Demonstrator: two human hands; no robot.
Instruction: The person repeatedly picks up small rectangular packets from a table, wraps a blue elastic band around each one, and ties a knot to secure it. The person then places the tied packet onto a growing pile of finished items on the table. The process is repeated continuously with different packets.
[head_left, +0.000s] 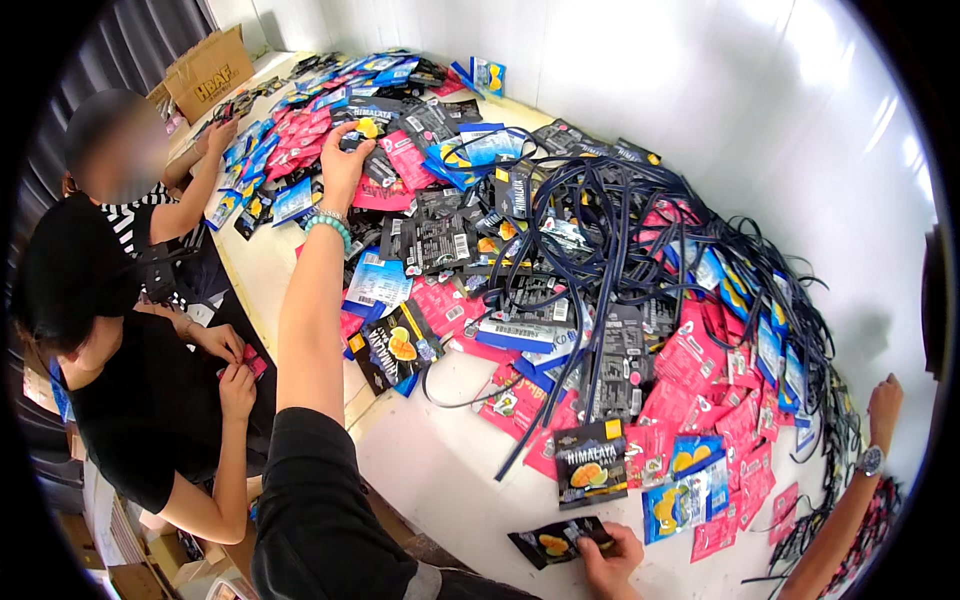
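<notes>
My left arm, with a turquoise bead bracelet (328, 226), stretches far across the table. My left hand (345, 154) has its thumb and forefinger at the edge of a black sachet with yellow fruit printed on it (367, 126), on the heap; whether it grips it I cannot tell. Near the table's front edge, my right hand (613, 562) pinches a black foil sachet (553, 541) by its right end. Just beyond that sachet lies another black one with printed mango and lime (591, 465). Blue sachets (679, 502) lie to its right.
A wide heap of black, pink (690, 341) and blue sachets covers much of the white table (450, 450). Tangled dark straps (600, 217) lie over it. Two co-workers (142, 360) work at left, beside a cardboard box (210, 71). Another person's watch-wearing arm (847, 502) reaches in at right.
</notes>
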